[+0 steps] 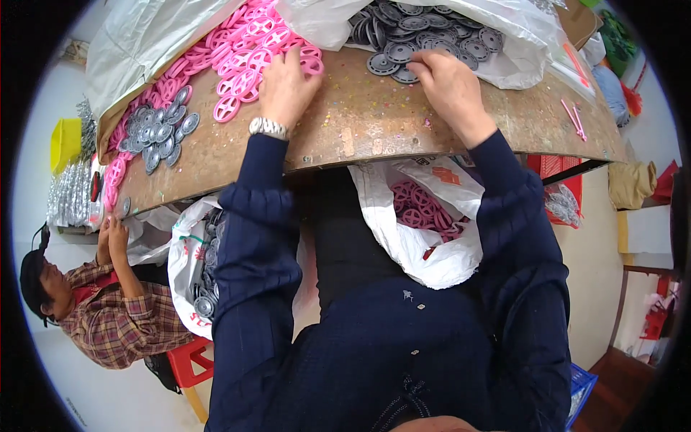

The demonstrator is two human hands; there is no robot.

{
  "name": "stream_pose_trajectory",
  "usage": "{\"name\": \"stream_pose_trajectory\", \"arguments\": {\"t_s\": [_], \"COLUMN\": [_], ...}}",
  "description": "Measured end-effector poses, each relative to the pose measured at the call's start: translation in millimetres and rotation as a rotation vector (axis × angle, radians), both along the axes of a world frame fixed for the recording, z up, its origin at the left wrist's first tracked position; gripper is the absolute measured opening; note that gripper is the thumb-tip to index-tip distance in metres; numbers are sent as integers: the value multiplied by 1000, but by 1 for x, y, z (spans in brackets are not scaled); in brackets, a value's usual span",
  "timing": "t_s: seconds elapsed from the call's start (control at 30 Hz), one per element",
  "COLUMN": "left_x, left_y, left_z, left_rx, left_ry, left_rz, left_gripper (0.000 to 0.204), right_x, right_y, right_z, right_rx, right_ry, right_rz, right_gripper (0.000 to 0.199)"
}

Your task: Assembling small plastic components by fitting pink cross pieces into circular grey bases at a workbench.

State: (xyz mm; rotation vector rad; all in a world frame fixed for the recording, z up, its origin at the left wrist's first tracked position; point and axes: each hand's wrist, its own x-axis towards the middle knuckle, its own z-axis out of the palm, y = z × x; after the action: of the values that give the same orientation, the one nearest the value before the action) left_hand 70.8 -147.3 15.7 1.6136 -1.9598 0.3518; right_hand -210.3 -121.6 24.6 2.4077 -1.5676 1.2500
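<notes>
My left hand (pixel 284 90), with a silver watch band at its wrist, is on the near right edge of a heap of pink spoked plastic wheels (pixel 245 61). Its fingers curl round a pink wheel (pixel 311 65) at the heap's edge. To the right, my right hand (pixel 452 88) reaches to a heap of dark grey round plastic discs (pixel 414 23) spilling from a white sack. Thumb and forefinger close on the rim of a grey disc (pixel 405 75) at the near edge, partly covered by the fingers.
A smaller pile of grey discs (pixel 160 133) lies at the table's left. Below the table edge hang white sacks, one with pink wheels (pixel 421 209), another with grey discs (pixel 205 302). A co-worker (pixel 115 309) sits at the left. Pink sticks (pixel 574 119) lie at right.
</notes>
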Motion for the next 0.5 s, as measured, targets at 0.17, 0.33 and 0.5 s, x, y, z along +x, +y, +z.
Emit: {"name": "stream_pose_trajectory", "arguments": {"t_s": [0.17,0.33,0.5], "left_x": [-19,-35,-45], "left_y": [56,99,113], "left_z": [-6,-12,-18], "left_rx": [14,-18,-11], "left_ry": [121,273,400], "left_rz": [-173,-305,-347], "left_gripper": [69,80,89], "right_x": [8,22,26], "right_y": [-43,-59,-56], "right_z": [-4,0,3], "right_rx": [6,153,221], "right_ry": [357,431,415], "right_rz": [-269,-375,-312], "right_gripper": [44,53,55]}}
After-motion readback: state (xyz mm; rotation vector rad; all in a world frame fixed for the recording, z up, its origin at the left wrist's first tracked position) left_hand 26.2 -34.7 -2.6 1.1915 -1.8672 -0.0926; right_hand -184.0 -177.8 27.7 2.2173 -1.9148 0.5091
